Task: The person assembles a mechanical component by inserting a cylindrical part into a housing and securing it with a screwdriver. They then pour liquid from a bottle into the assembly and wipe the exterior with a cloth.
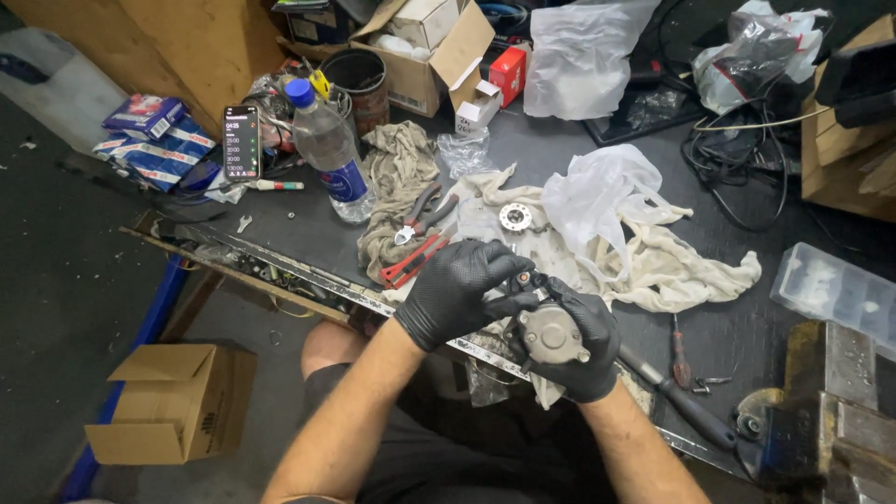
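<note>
Both hands wear black gloves. My right hand (583,350) cradles a small grey round metal motor part (551,333) just above the workbench's front edge. My left hand (457,289) reaches across and grips the top of the same part, near a small red-tipped piece. A round metal disc with a bearing (514,217) lies on the white rag (672,266) behind the hands. Red-handled pliers (411,263) and a second pair of pliers (422,215) lie to the left on a grey rag (397,168).
A water bottle (329,154), a phone (242,142), cardboard boxes (425,56), plastic bags (583,51) and cables (737,159) crowd the back. Screwdrivers (679,347) and a vise (826,420) sit at right, a clear plastic box (835,289) beyond. A cardboard box (173,401) stands on the floor.
</note>
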